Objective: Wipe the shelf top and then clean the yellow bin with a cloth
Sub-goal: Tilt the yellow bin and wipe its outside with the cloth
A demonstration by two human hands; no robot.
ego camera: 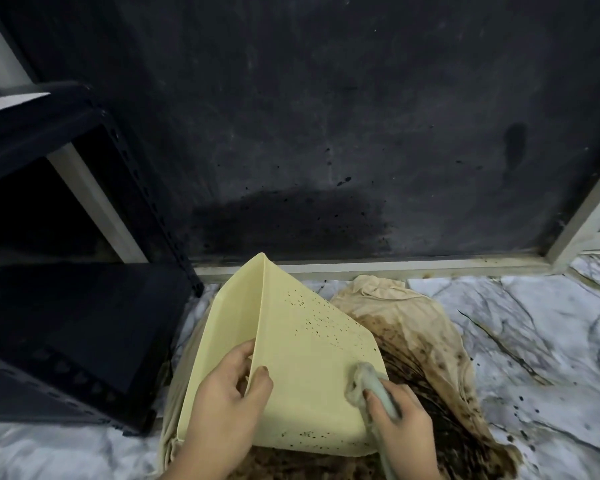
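Yellow bin [302, 368] speckled dark, left hand [222, 407] gripping edge, right hand [399, 410] clutching cloth [364, 379].

Marbled floor [534, 306] carries a stained sheet [413, 323] and black shelf [66, 323].

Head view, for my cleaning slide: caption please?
Left hand grips yellow bin; right hand presses cloth to its speckled side.

This looks like a storeroom or utility corner of a building. A black slotted-metal shelf unit [84, 306] stands at the left on a marble-patterned floor [534, 341], and a scuffed, spattered dark wall panel [326, 116] in a pale metal frame [378, 263] fills the far side.
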